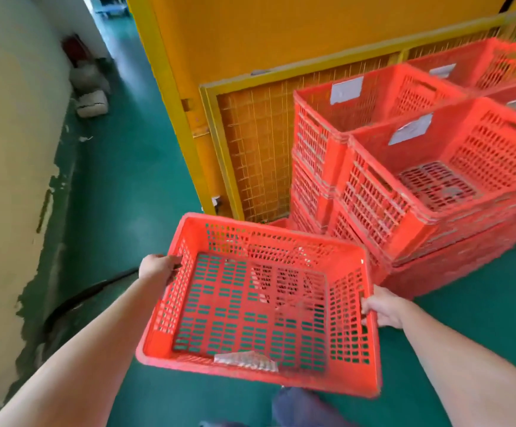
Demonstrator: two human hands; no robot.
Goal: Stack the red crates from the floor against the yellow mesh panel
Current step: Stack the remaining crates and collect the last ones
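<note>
I carry an empty red crate [259,306] above the green floor, in the lower middle of the view. My left hand [158,268] grips its left side wall at the handle slot. My right hand [384,306] grips the right side wall the same way. A torn label sticks to the crate's near wall. Ahead stands the yellow mesh panel [256,143]. To its right, stacks of red crates [419,167] rise against it, with another red crate's corner [281,222] low on the floor between the panel and my crate.
A yellow solid panel and post [182,97] stand behind the mesh. A cream wall [10,149] runs along the left, with a black hose [90,291] and pale sacks [92,101] at its foot. Green floor [133,186] lies open between wall and panel.
</note>
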